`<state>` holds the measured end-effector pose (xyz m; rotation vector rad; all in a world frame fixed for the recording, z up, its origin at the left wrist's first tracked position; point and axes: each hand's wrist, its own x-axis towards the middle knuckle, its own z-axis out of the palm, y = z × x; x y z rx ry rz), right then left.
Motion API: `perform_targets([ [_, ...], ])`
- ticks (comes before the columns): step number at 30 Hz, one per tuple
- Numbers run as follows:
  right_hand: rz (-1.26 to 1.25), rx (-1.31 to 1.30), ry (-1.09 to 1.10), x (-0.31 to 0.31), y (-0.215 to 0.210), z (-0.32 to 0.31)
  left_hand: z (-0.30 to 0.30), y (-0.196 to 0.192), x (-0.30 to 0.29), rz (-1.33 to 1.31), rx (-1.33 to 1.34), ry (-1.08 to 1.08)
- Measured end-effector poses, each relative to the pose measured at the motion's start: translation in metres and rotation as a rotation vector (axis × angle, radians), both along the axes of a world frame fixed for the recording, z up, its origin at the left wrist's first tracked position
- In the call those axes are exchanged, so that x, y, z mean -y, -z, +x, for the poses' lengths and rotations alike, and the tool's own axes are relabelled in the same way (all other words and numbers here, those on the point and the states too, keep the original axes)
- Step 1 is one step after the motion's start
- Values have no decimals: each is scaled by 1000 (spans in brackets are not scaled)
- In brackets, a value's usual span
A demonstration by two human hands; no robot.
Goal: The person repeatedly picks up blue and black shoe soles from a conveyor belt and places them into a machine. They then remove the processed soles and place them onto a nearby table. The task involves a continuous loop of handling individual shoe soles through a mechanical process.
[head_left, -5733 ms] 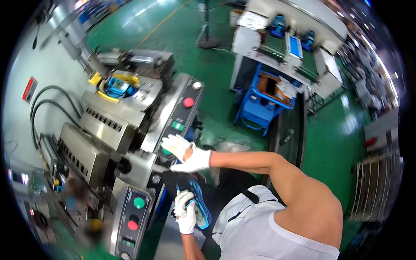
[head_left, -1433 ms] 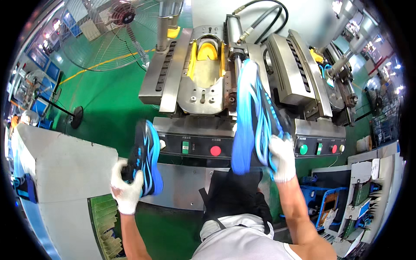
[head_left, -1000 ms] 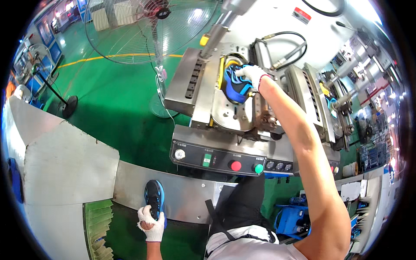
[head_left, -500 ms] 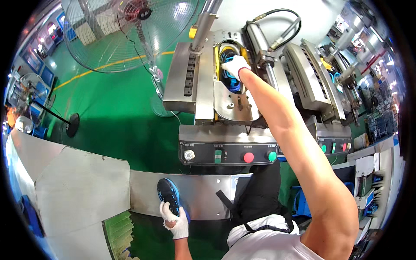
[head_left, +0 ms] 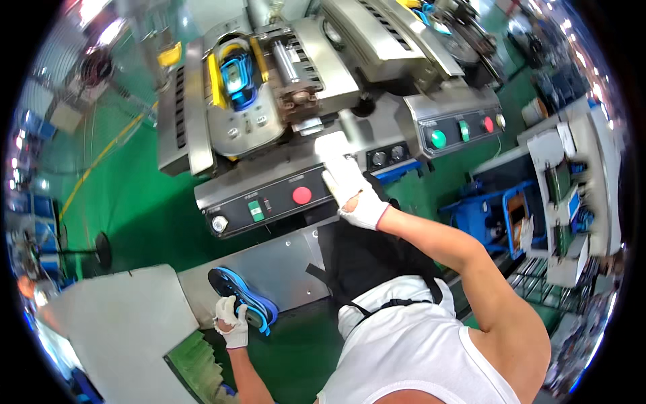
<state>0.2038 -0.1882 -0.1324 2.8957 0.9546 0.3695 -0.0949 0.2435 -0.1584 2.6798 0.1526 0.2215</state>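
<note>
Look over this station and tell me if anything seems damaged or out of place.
The gloves look odd: bare skin shows on both the right hand and the left hand, perhaps through worn or cut openings. The shoe at the left hand overhangs the metal shelf. No spill stands out.

right hand [head_left: 361, 205]: white glove [head_left: 367, 212] | white sleeveless top [head_left: 424, 357] | black legwear [head_left: 353, 259]

Black-and-blue shoe [head_left: 243, 291] slantwise over metal ledge [head_left: 289, 264], second shoe [head_left: 237, 77] between yellow guides [head_left: 215, 82]
</note>
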Motion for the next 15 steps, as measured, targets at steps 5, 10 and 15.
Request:
perform_targets([
  [5, 478, -619, -140, 3, -82, -35, 62, -42, 44, -31, 17, -5],
  [10, 650, -1063, -165, 75, -89, -134, 120, -109, 176, -292, 64, 204],
  [15, 1128, -602, 98, 136, -80, -208, 191, -152, 369, -424, 154, 693],
])
